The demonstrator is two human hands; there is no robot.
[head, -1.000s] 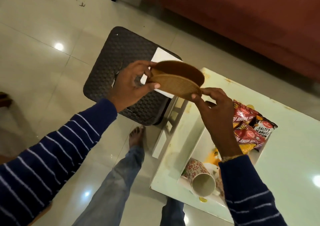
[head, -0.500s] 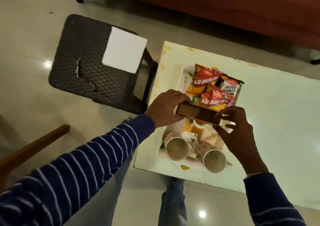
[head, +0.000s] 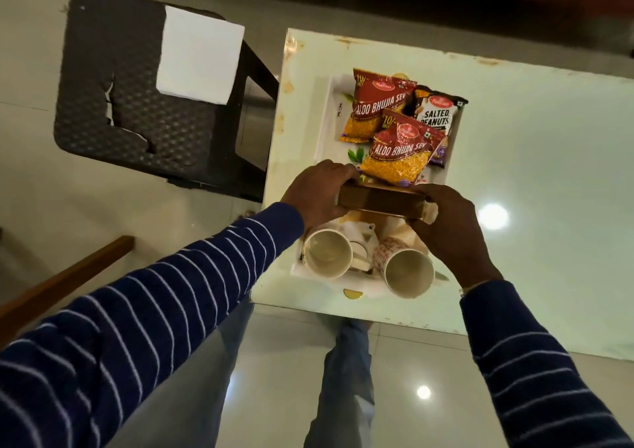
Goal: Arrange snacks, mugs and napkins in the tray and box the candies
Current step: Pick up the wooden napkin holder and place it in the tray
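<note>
Both hands held a flat brown box over the middle of the white tray. The left hand gripped its left end, fingers curled over the top edge; the right hand gripped the right end, fingers wrapped round the corner. Just beyond the fingertips lay three snack packets, the nearest one seemingly touching the box's far edge, though the overlap made that hard to judge. Below the knuckles, on the tray's near end, stood two mugs, mouths toward the camera. Left of the left hand, well apart, a white napkin stack rested on a dark stool.
</note>
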